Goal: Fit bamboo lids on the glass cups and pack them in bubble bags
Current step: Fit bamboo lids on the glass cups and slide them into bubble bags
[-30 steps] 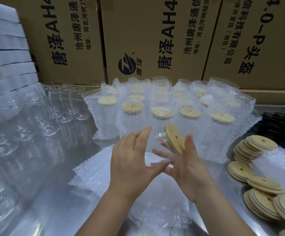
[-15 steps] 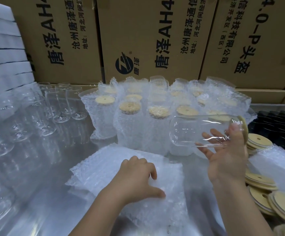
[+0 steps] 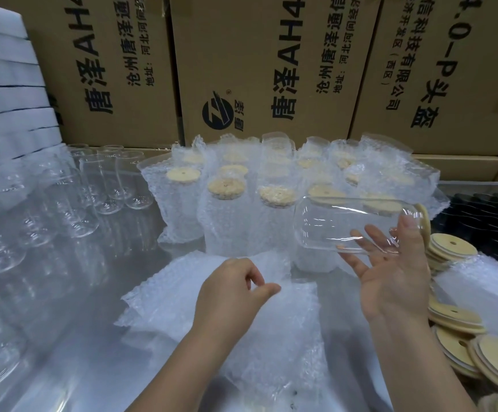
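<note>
Your right grip (image 3: 396,278) lies palm-up at 3 o'clock, fingers spread nearly straight under a clear cup (image 3: 345,224) that rests sideways across them, with the thumb upright against its neck. The bamboo lid (image 3: 424,221) is fitted and faces 3 o'clock. Your left grip (image 3: 229,289), near 6 o'clock, pinches the top bubble bag (image 3: 286,322) of a loose pile between thumb and forefinger. Bagging this cup looks like the step in hand, and the bag does not seem to be opened yet. At 12 o'clock a dozen or so packed cups (image 3: 226,203) stand upright in their bags with lids showing. At 9 to 10 o'clock many bare glasses (image 3: 107,179) wait unlidded on the bench (image 3: 93,337), and at 3 to 5 o'clock spare lids (image 3: 497,358) lie in stacks, so I judge you have a good share left. The cartons (image 3: 271,55) behind, printed sideways, read "唐泽AH4", "沧州唐泽通信" and "地址:河北河间", beside a round logo. The right-hand one shows "科技有限公司", "(西区)" and "头盔".
</note>
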